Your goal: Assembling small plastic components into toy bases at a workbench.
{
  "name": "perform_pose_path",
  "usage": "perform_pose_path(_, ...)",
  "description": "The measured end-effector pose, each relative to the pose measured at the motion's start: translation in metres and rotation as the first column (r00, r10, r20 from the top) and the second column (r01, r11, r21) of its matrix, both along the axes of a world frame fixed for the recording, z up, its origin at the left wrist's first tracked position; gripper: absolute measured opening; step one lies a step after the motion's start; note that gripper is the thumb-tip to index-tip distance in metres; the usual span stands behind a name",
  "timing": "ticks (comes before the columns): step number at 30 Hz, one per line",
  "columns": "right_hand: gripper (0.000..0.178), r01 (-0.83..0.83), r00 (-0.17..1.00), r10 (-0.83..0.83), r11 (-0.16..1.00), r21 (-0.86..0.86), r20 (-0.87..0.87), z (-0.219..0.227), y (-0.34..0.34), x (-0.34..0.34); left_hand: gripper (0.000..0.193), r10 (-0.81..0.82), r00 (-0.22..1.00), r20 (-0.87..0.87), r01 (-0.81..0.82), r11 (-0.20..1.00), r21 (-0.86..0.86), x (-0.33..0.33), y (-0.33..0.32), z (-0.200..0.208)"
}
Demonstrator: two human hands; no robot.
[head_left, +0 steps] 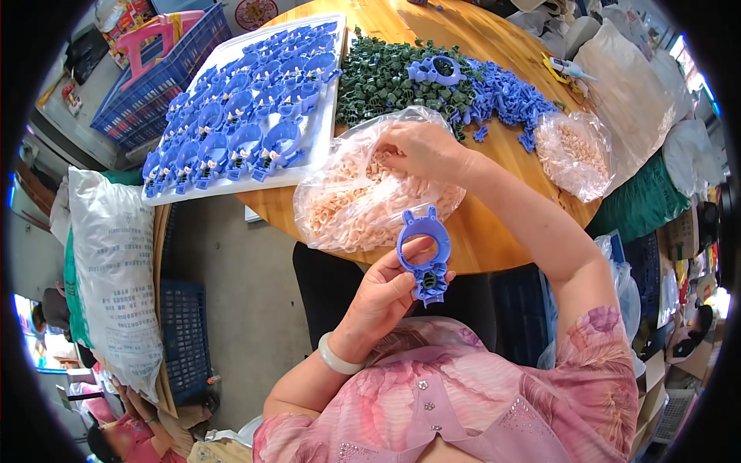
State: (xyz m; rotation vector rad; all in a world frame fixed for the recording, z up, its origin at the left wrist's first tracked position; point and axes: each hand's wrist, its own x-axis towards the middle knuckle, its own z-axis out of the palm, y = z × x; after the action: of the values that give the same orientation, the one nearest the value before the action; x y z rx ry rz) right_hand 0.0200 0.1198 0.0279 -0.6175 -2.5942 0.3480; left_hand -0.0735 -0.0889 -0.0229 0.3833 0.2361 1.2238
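Observation:
Above my lap, my left hand grips a blue plastic toy part with a round ring and two small ears. A dark green piece sits in its lower end. My right hand reaches into a clear plastic bag full of small peach-coloured plastic pieces. The fingers there are bent and close together; whatever lies between them is hidden. Beyond the bag lies a heap of dark green pieces, with another blue ring part resting on top.
A white board at the left carries rows of blue ring parts. Small blue pieces and a second bag of peach pieces lie on the right of the round wooden table. A blue crate and a white sack stand left.

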Motion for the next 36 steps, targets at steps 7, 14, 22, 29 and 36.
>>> perform_pose_path(7,0.019,0.025,0.992,-0.004,0.986,-0.163,0.129,0.005,0.005,0.002,0.056,0.021,0.999,-0.027,-0.022,0.999,-0.024,0.004,-0.001,-0.001)
perform_pose_path(14,0.016,-0.129,0.969,0.025,0.900,-0.416,-0.247,0.012,-0.003,0.024,0.056,0.013,0.999,-0.046,-0.014,1.000,-0.025,0.001,-0.002,0.003)
perform_pose_path(22,0.011,-0.174,0.892,-0.237,0.605,-0.777,-0.384,0.047,-0.051,0.066,0.060,0.086,0.991,-0.104,-0.084,0.996,0.027,0.007,0.009,0.007)
perform_pose_path(29,0.009,-0.168,0.866,-0.249,0.673,-0.721,-0.434,0.052,-0.110,0.096,0.059,0.205,0.973,-0.110,-0.194,0.976,0.102,0.017,0.021,0.009)
perform_pose_path(36,0.012,0.023,0.892,-0.240,0.871,-0.490,-0.384,0.029,-0.146,0.096,0.060,0.289,0.946,-0.146,-0.264,0.949,0.173,0.029,0.022,0.004)
